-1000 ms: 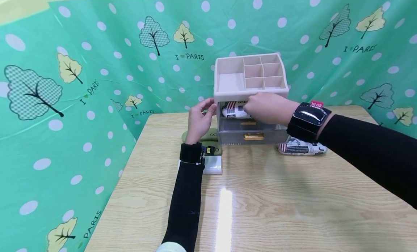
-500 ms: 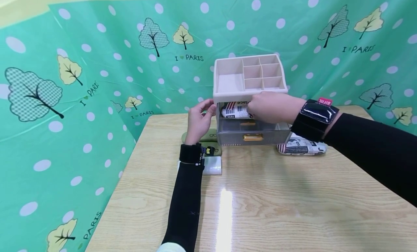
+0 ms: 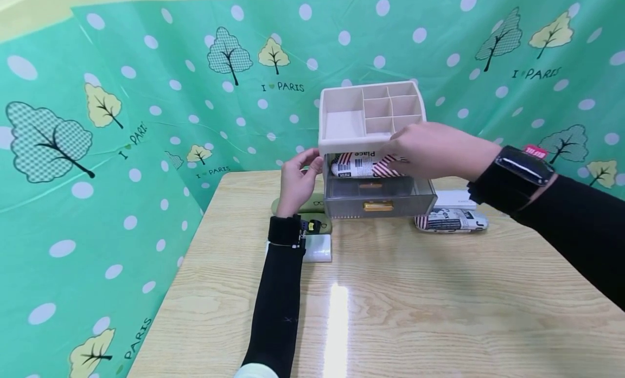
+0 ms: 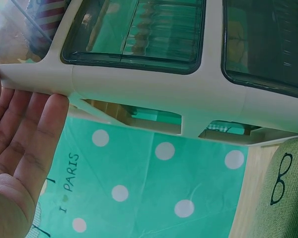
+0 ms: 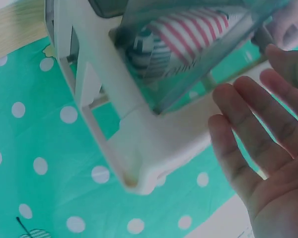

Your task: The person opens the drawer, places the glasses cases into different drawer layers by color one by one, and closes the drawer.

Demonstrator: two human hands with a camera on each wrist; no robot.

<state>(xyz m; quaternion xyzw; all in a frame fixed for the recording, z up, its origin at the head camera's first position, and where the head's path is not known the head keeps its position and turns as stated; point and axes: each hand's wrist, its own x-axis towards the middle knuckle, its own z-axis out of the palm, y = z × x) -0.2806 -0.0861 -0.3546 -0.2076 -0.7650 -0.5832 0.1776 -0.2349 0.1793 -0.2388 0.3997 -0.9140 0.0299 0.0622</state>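
A cream desktop organizer (image 3: 337, 145) with grey see-through drawers stands at the back of the table. Inside its upper bay lies a newsprint-and-stripe patterned case (image 3: 358, 165), visible through a clear panel in the right wrist view. My left hand (image 3: 297, 183) rests its straight fingers against the organizer's left edge, the thumb close to the frame. My right hand (image 3: 429, 150) hovers before the organizer's upper right part, partly covering the case. In the right wrist view its fingers are loosely extended and hold nothing. The lower drawer (image 3: 351, 207), with a gold handle (image 3: 378, 206), appears pulled forward.
Two green glasses cases (image 3: 312, 204) lie left of the organizer, with a white box (image 3: 319, 248) in front of them. To the right are another patterned case (image 3: 451, 220) and a white box (image 3: 454, 199). A green polka-dot cloth (image 3: 195, 69) hangs behind.
My right hand has moved right and slightly up from the upper bay, loosening its fingers and uncovering more of the patterned case. The left hand stays at the organizer's edge.
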